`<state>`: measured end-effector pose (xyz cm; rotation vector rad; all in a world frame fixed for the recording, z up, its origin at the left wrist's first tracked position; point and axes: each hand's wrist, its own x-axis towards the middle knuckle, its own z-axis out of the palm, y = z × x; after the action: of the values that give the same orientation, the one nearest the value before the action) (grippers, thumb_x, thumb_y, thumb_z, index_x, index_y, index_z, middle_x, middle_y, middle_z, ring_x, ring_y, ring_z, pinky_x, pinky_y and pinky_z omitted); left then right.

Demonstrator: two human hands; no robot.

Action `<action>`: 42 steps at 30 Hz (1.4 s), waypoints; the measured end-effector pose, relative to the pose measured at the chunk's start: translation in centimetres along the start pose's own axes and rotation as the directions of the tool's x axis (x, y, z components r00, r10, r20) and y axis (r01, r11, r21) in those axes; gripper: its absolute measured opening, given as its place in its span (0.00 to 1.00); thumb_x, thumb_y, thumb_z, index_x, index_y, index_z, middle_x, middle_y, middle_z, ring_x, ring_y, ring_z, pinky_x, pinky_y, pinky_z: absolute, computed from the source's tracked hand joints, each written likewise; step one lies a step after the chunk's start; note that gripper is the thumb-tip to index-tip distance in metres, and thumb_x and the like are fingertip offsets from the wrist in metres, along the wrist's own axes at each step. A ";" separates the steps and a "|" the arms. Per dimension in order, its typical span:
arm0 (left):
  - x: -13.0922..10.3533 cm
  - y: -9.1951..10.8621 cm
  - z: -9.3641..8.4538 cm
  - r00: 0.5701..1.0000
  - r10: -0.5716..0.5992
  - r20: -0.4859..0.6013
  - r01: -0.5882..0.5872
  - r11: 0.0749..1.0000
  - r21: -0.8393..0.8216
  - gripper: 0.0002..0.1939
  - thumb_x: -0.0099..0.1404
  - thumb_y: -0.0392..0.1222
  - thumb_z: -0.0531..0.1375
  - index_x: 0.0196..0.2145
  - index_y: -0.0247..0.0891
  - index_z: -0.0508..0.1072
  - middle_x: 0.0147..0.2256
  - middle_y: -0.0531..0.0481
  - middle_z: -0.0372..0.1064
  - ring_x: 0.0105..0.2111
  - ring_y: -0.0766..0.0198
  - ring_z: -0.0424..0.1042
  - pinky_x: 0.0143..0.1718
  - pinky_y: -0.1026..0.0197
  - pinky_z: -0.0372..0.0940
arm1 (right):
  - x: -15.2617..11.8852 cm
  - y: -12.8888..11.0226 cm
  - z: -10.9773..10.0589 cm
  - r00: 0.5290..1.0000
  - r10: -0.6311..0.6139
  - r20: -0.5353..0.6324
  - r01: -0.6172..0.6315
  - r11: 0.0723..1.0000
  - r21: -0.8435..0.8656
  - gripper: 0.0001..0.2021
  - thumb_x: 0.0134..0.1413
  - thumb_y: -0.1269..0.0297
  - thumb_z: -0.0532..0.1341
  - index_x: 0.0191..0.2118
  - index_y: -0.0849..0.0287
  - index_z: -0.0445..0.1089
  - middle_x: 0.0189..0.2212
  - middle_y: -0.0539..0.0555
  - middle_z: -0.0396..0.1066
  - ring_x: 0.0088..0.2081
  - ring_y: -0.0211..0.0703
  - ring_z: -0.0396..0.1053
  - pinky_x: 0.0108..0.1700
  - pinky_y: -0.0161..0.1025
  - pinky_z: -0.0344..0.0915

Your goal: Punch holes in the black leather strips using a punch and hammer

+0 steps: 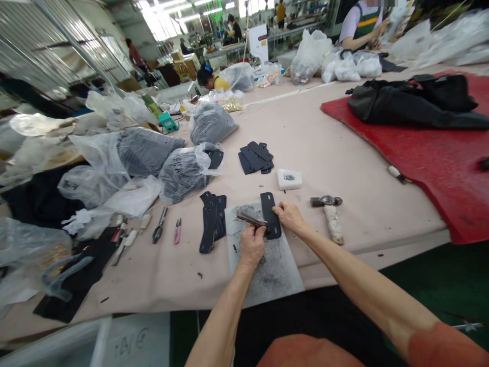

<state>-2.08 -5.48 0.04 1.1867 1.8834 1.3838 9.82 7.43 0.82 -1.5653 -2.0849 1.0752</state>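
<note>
My left hand [252, 245] is closed around a metal punch [250, 219], tilted and lying partly over the left edge of a dark flat strip [270, 214]. The strip has a slot near its far end; the tool's working tip is hard to make out. On the strip's right edge, my right hand [289, 216] pinches it between thumb and fingers. Under both hands lies a pale board [282, 278] with black marks. To its left is a stack of similar dark pieces [213, 221]. A hammer [330, 216] with a wrapped handle rests to the right of my right hand.
More dark slotted pieces [256, 157] lie beyond the board, near a white block [289, 179]. Pink snips [178, 231] and dark-handled scissors [159, 226] are on the left. Plastic bags [187, 171] crowd the far left. A red sheet [428, 153] carries a black bag [412, 102].
</note>
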 end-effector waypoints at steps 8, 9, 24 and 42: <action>-0.1 -0.4 0.2 0.993 0.079 0.093 -0.077 0.997 -0.025 0.09 0.65 0.38 0.57 0.39 0.37 0.77 0.39 0.47 0.78 0.41 0.59 0.76 0.46 0.56 0.70 | -6.7 3.8 -0.4 0.971 -0.234 0.039 0.232 0.971 0.053 0.21 0.53 0.68 0.62 0.54 0.59 0.70 0.35 0.53 0.70 0.38 0.43 0.67 0.42 0.37 0.62; -0.1 -0.2 0.3 0.990 0.093 0.104 -0.091 0.996 -0.021 0.09 0.65 0.38 0.57 0.39 0.37 0.77 0.38 0.47 0.78 0.41 0.59 0.76 0.46 0.56 0.70 | -7.2 4.2 -0.2 0.967 -0.254 0.026 0.252 0.967 0.040 0.21 0.53 0.68 0.62 0.54 0.58 0.70 0.35 0.53 0.69 0.38 0.43 0.67 0.42 0.37 0.62; -0.1 0.3 1.1 0.991 0.080 0.103 -0.087 0.994 0.068 0.10 0.65 0.40 0.58 0.40 0.38 0.77 0.40 0.47 0.78 0.42 0.59 0.77 0.48 0.55 0.70 | -8.0 4.2 0.9 0.979 -0.205 0.004 0.204 0.977 0.060 0.20 0.58 0.69 0.58 0.57 0.56 0.69 0.36 0.54 0.71 0.38 0.42 0.68 0.44 0.37 0.63; 0.3 0.8 1.3 0.989 0.099 0.112 -0.109 0.991 0.081 0.10 0.65 0.42 0.59 0.40 0.38 0.78 0.40 0.46 0.79 0.42 0.57 0.77 0.47 0.54 0.72 | -7.5 3.5 0.1 0.986 -0.114 0.118 0.116 0.993 -0.005 0.18 0.57 0.67 0.58 0.54 0.53 0.70 0.37 0.54 0.72 0.38 0.43 0.67 0.41 0.36 0.57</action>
<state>-0.97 -4.49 0.33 1.3921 1.8459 1.2752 14.79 0.86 -0.45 -1.3984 -2.2317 1.1407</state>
